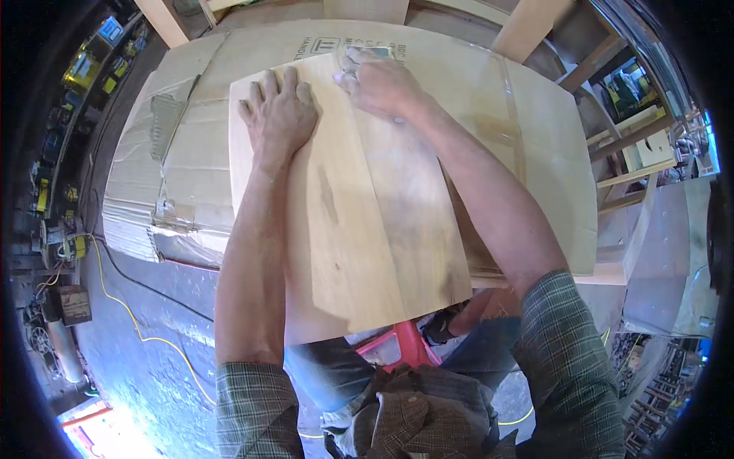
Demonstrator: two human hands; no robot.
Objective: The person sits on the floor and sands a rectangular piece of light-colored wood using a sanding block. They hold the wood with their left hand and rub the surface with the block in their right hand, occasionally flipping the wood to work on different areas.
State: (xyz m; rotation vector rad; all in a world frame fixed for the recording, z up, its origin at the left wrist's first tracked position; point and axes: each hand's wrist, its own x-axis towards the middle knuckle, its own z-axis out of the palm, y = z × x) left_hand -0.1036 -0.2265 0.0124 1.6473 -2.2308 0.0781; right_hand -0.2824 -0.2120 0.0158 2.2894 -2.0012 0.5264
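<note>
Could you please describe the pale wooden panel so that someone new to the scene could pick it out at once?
Find the large brown cardboard sheet spread across the middle of the view. On it lies the broad, pale wooden panel, under the person's bare left hand and bare right hand. Its wood grain, dark smudges and lengthwise line set it apart from the cardboard.

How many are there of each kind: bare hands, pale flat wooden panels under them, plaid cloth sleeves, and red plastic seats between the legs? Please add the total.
Bare left hand and bare right hand: 2
Pale flat wooden panel: 1
Plaid cloth left sleeve and plaid cloth right sleeve: 2
Red plastic seat: 1
Total: 6
</note>
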